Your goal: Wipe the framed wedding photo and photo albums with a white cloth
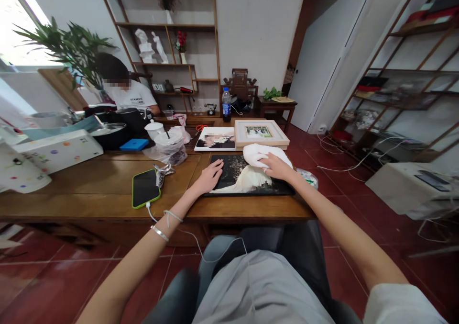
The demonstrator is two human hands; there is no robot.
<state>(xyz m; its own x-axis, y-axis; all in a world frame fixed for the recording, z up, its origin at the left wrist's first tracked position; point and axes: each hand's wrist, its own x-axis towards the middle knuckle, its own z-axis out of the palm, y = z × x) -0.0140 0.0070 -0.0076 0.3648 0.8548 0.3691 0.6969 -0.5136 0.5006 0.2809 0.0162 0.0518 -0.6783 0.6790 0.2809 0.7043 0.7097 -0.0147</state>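
Observation:
A dark picture panel (229, 163) lies flat at the table's front edge, with a pale, flowing dress shape across its lower part. Fingers stretched out, my left hand (210, 176) rests on its left side. My right hand (276, 166) grips a bunched white cloth (255, 152) over the panel's upper right. The cloth covers that corner, and the fingertips partly sink into it. Just beyond the panel lie a photo print (218, 142) and a pale wooden picture frame (279, 135) with a small photo inside.
On the wooden table (107, 180), a charging phone (146, 190) lies left, near a bagged white cup (168, 139), a blue box (134, 144) and orange scissors (201, 128). A blue-capped bottle (226, 106) stands behind. Another person (132, 94) sits at the far left.

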